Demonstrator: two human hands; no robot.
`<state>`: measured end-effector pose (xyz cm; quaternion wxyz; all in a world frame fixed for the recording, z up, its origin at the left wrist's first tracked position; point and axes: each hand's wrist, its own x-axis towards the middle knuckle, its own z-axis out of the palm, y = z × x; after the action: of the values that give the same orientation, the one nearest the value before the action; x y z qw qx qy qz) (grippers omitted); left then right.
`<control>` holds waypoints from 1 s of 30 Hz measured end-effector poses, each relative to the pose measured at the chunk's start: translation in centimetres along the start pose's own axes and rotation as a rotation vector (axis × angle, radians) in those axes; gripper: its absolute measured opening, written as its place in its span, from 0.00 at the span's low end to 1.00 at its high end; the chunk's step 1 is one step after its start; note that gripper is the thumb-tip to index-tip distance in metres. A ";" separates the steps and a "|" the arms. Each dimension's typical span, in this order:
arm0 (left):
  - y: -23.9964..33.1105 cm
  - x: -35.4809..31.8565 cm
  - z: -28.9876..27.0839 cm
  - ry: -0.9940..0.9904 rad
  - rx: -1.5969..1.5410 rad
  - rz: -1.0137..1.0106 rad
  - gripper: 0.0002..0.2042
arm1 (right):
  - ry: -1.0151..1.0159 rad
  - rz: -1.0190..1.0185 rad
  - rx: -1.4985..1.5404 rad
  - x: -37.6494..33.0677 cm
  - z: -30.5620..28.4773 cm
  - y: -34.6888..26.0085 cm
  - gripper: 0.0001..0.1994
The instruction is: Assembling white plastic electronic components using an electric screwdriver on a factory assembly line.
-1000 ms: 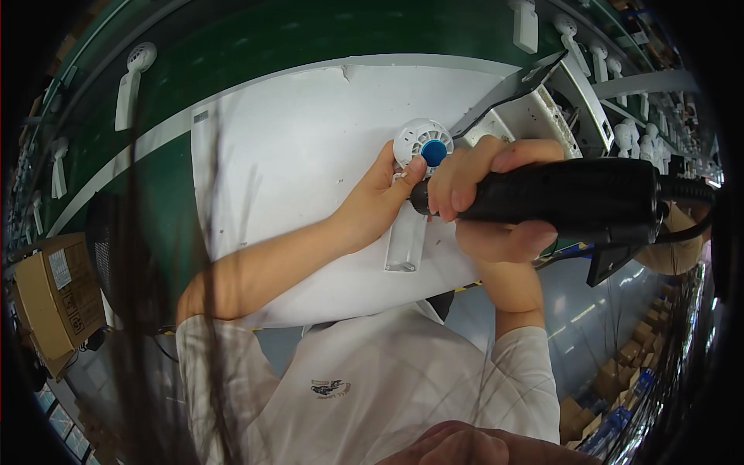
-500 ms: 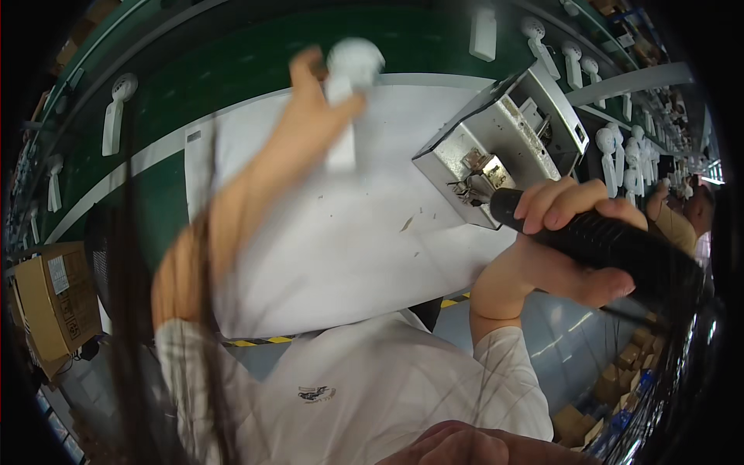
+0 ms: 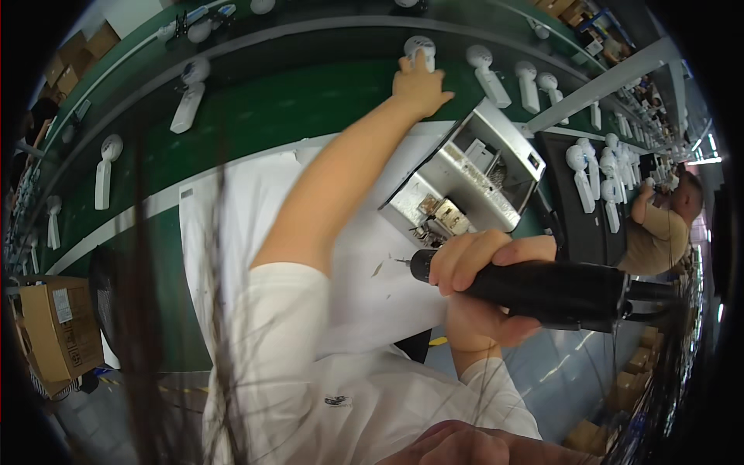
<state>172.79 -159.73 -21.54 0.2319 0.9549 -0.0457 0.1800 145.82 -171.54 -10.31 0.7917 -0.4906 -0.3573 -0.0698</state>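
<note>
My left hand [image 3: 421, 87] reaches far forward over the green conveyor belt [image 3: 310, 93], fingers spread over a white handheld fan [image 3: 419, 46]. The fan's round head shows beyond my fingertips; its handle is mostly hidden under the hand. Another white handheld fan [image 3: 187, 101] lies on the belt to the left. My right hand [image 3: 496, 267] is wrapped round a black electric screwdriver [image 3: 554, 291], its thin bit pointing left above the white work sheet [image 3: 387, 310]. Just beyond the screwdriver stands an open metal box [image 3: 473, 174] with a small mechanism inside.
More white fans [image 3: 488, 76] lie along the belt, and several stand close together on a dark surface [image 3: 573, 232] at right. A grey metal bar [image 3: 604, 85] slants above. A co-worker [image 3: 666, 221] sits far right. Cardboard box [image 3: 62, 325] at left.
The fan my left hand carried is out of it, and a fan now lies on the belt at left. That hand has moved right and forward. The screwdriver has swung away from the metal box.
</note>
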 end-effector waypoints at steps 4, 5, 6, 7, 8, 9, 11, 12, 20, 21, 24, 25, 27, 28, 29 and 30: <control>-2.3 1.5 -0.9 0.028 -0.173 -0.323 0.13 | 0.069 0.031 -0.054 -0.2 0.1 -0.2 0.35; -5.0 0.1 -1.7 0.137 -0.399 -0.317 0.16 | 0.098 0.066 -0.050 -0.4 0.2 0.0 0.35; -9.0 -0.6 -0.9 0.329 -0.631 -0.326 0.26 | 0.079 0.078 -0.023 -0.5 1.0 -0.4 0.35; -7.3 -2.7 -3.0 0.178 -1.009 -0.392 0.40 | 0.117 0.063 -0.013 -0.3 0.6 -0.6 0.35; -4.0 -5.6 -6.5 0.032 -1.229 -0.457 0.46 | 0.172 0.027 -0.021 -0.4 -0.1 -0.5 0.35; -3.4 -9.5 -10.2 -0.071 -1.299 -0.542 0.48 | 0.184 0.010 0.015 -0.4 0.2 -0.5 0.35; -3.1 -16.3 -13.3 -0.133 -1.361 -0.522 0.46 | 0.063 -0.023 0.176 -0.1 -0.7 -0.8 0.34; -2.1 -19.1 -13.8 -0.192 -1.519 -0.623 0.42 | -0.051 -0.075 0.309 0.0 -0.9 -1.0 0.33; 1.1 -28.4 -12.3 -0.276 -1.860 -0.772 0.26 | -0.071 0.033 0.283 -0.8 0.3 2.0 0.34; 0.8 -28.3 -12.2 -0.305 -1.867 -0.758 0.26 | -0.103 0.080 0.257 -0.8 0.4 2.1 0.34; 0.6 -28.7 -12.1 -0.308 -1.886 -0.748 0.26 | -0.133 0.191 0.196 -0.8 0.7 2.8 0.34; 0.6 -28.8 -11.8 -0.299 -1.864 -0.707 0.27 | -0.132 0.215 0.178 -0.8 0.7 2.9 0.35; 0.7 -28.9 -11.5 -0.285 -1.843 -0.669 0.27 | -0.148 0.223 0.142 -1.0 0.8 3.6 0.35; 0.8 -28.9 -11.2 -0.255 -1.820 -0.664 0.28 | -0.153 0.206 0.141 -1.1 1.0 4.0 0.35; 0.8 -28.9 -11.1 -0.226 -1.797 -0.658 0.28 | -0.159 0.188 0.138 -1.1 1.1 4.5 0.35; 0.7 -29.0 -11.1 -0.220 -1.796 -0.662 0.28 | -0.166 0.173 0.140 -1.0 1.2 5.1 0.36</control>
<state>142.08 -155.11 -22.64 0.9097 0.3972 0.0839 -0.0874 146.82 -168.26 -14.33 0.7948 -0.4672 -0.3819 0.0647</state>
